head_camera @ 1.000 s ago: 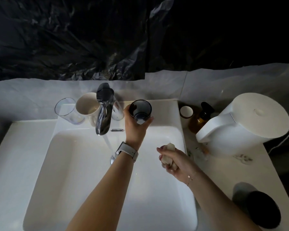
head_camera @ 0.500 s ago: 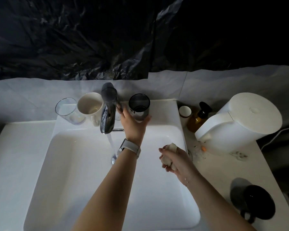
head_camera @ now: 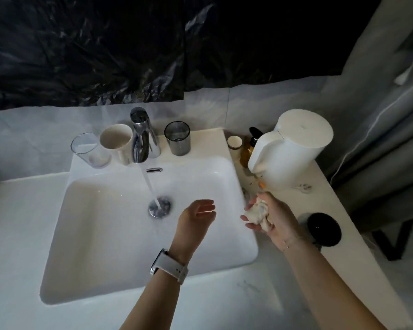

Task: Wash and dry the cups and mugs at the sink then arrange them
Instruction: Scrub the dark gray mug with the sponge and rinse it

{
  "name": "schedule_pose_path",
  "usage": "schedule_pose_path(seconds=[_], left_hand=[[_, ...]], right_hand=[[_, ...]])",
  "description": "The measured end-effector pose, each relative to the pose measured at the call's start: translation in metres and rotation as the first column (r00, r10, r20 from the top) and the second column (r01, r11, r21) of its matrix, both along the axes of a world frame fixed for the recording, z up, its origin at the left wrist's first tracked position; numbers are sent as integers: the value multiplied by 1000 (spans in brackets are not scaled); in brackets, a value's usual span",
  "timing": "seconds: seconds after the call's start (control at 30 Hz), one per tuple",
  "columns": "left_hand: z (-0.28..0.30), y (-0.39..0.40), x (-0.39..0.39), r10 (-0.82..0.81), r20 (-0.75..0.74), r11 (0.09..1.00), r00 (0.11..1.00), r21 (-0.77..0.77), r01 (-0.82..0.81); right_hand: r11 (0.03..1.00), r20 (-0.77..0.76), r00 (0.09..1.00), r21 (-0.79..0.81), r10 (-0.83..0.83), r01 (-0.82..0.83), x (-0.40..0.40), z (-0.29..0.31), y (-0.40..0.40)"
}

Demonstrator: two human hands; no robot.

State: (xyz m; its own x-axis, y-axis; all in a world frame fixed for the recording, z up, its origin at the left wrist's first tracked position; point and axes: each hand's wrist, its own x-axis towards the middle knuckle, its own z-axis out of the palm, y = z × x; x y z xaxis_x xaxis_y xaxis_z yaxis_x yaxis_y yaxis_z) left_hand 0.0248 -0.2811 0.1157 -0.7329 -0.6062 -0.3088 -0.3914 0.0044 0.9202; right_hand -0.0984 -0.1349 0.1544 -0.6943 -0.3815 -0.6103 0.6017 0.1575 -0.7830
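Observation:
A dark smoked glass cup (head_camera: 177, 141) stands upright on the back ledge of the white sink (head_camera: 110, 246), right of the chrome tap (head_camera: 140, 136). Left of the tap stand a cream mug (head_camera: 116, 142) and a clear glass (head_camera: 89, 150). Water runs from the tap onto the drain (head_camera: 159, 207). My left hand (head_camera: 197, 216) hovers over the basin, fingers apart, holding nothing. My right hand (head_camera: 270, 215) is at the sink's right rim, closed on a crumpled pale cloth (head_camera: 256, 211). A black mug (head_camera: 323, 228) sits on the counter beyond my right wrist.
A large white kettle (head_camera: 293, 148) stands on the right counter, with an amber dropper bottle (head_camera: 248, 148) and a small white jar (head_camera: 234, 142) behind it. A grey curtain (head_camera: 379, 115) hangs at the far right. Black plastic sheeting covers the wall.
My left hand set the smoked glass cup on the ledge, let go and drew back over the basin. My right hand shifted right with the cloth. The view swung to the right.

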Motion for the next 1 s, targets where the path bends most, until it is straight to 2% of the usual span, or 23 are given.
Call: schedule_pose_path(seconds=[0.1, 0.23, 0.33, 0.5, 0.6, 0.77, 0.87, 1.0], left_hand=[[3, 35, -7, -77, 2, 997, 997, -31, 77], [2, 86, -30, -181, 43, 982, 982, -41, 183], [-8, 126, -52, -265, 90, 963, 960, -30, 268], [-43, 192, -87, -326, 215, 941, 920, -15, 337], [-67, 219, -104, -365, 291, 925, 884, 8, 379], [-89, 239, -120, -365, 322, 929, 874, 61, 366], [-91, 247, -126, -413, 282, 906, 866, 219, 361], [-89, 250, -125, -283, 204, 933, 937, 285, 220]], right_hand=[[995, 1, 995, 16, -99, 99, -9, -3, 45], [983, -39, 988, 104, -149, 152, -33, -8, 108], [961, -3, 975, 167, -221, 219, -59, -20, 155], [930, -100, 966, 265, -237, 256, -86, -37, 204], [929, -100, 975, 297, -199, 220, -94, -47, 216], [930, -65, 984, 321, -165, 177, -100, -64, 222], [934, -69, 990, 327, -126, 142, -100, -70, 222], [944, -65, 993, 311, -98, 113, -99, -74, 221]])
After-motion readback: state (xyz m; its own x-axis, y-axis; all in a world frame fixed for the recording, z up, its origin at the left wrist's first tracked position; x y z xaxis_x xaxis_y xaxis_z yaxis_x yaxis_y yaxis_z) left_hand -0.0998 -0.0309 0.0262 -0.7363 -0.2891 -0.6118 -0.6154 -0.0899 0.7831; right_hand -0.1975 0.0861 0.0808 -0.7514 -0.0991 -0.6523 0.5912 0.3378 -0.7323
